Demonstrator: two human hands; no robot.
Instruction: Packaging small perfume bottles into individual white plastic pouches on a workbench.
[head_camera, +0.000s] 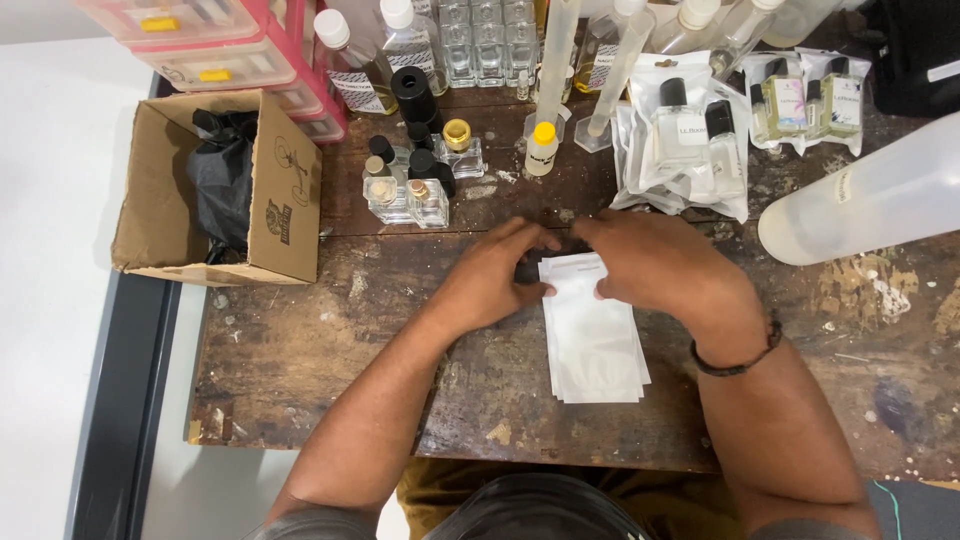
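Both hands meet at the far end of a small stack of flat white plastic pouches (594, 340) lying mid-bench on the worn, paint-stained wooden bench (300, 350). Left hand (495, 280) curls its fingers over the top left corner of the pouches; right hand (665, 265) pinches the top right edge. Between the fingers sits a dark object, too hidden to identify.

Larger items: a translucent white plastic jug (870, 200) lies on its side at right; an open brown cardboard box (225, 190) holding black plastic stands at far left. At far right, bagged clear glass bottles (690, 140) appear finished, judging by their sealed pouches. Unbagged clear glass bottles with dark caps (410, 180) stand far centre, apparently remaining.
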